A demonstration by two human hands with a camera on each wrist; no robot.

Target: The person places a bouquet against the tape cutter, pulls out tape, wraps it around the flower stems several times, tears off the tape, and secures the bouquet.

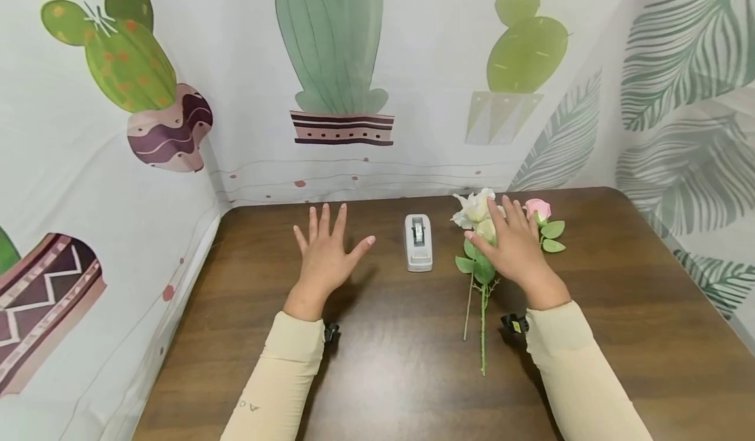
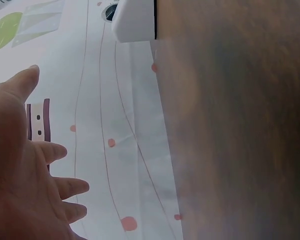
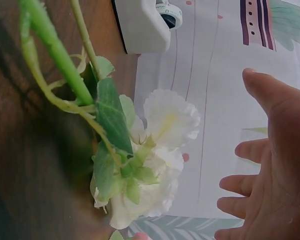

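Here I see my right hand [image 1: 518, 248] spread flat over the light, floppy flowers [image 1: 479, 215] at two o'clock on the bench [image 1: 401, 362], left hand [image 1: 323, 254] wide too; I'd pinch the stiffer stems [image 1: 482, 323], not the petals.

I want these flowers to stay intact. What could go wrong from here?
The right hand hovers open over the white artificial flowers; lowering it flat might crush the petals. The small pink rose lies beside that hand and might be swept aside. The white tape dispenser sits between both hands, so the left hand might knock it.
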